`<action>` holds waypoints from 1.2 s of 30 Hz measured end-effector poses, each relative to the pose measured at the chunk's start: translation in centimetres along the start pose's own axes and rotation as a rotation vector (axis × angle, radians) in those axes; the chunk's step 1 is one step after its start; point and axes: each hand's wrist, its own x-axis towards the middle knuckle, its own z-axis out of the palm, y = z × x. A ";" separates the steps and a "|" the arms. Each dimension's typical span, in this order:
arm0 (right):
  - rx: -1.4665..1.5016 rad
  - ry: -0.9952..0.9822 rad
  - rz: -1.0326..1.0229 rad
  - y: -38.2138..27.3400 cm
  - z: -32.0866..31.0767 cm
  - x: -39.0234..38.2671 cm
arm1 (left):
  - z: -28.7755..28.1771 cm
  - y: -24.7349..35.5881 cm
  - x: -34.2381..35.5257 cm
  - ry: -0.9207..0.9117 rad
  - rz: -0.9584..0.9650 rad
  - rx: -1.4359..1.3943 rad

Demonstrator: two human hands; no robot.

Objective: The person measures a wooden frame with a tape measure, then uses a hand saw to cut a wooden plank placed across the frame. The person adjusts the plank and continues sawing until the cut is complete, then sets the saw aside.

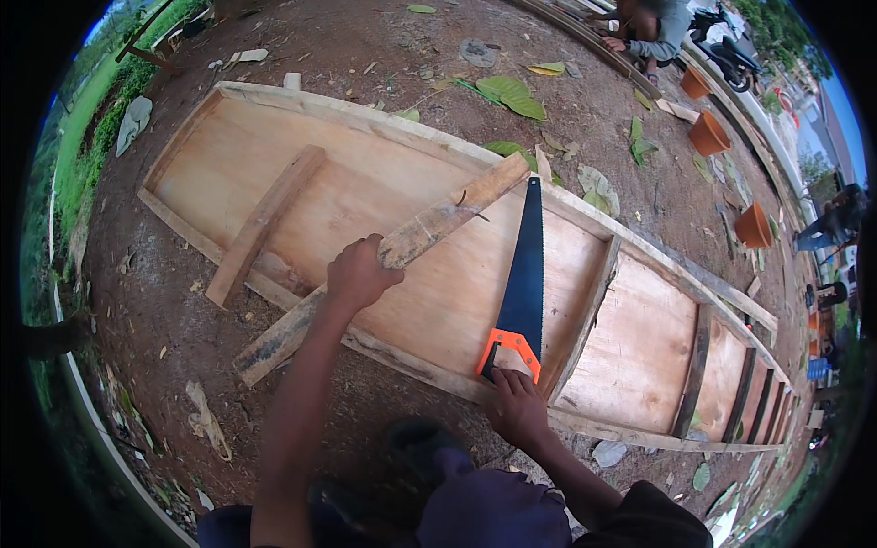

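Handsaw (pixel 520 283): clamped by orange handle (pixel 512 338) in R. hand (pixel 521 411), blade (pixel 524 256) ahead of grip. Board (pixel 434 226): clamped in L. hand (pixel 361 272). Prob. best: brace firmly, wrist straight, cutting edge well clear of L. hand. Mat'ls: dark, tapered metal; rough, stained wood, bent spikes (pixel 466 205) (poss. nails) past L. grip; plywood (pixel 425 315) below.

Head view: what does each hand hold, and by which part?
Left hand: wooden plank, near its middle. Right hand: handsaw, by its orange handle.
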 end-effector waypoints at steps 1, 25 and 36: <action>-0.012 0.013 -0.041 0.2 0.1 -0.1 | 0.2 0.0 0.5 -0.007 0.012 -0.002; 1.079 0.634 0.421 0.2 -9.4 -1.0 | 2.7 0.2 5.7 -0.022 -0.250 0.121; 0.703 0.391 0.011 -2.7 -7.7 2.8 | 2.1 -2.7 3.8 -0.051 -0.268 0.190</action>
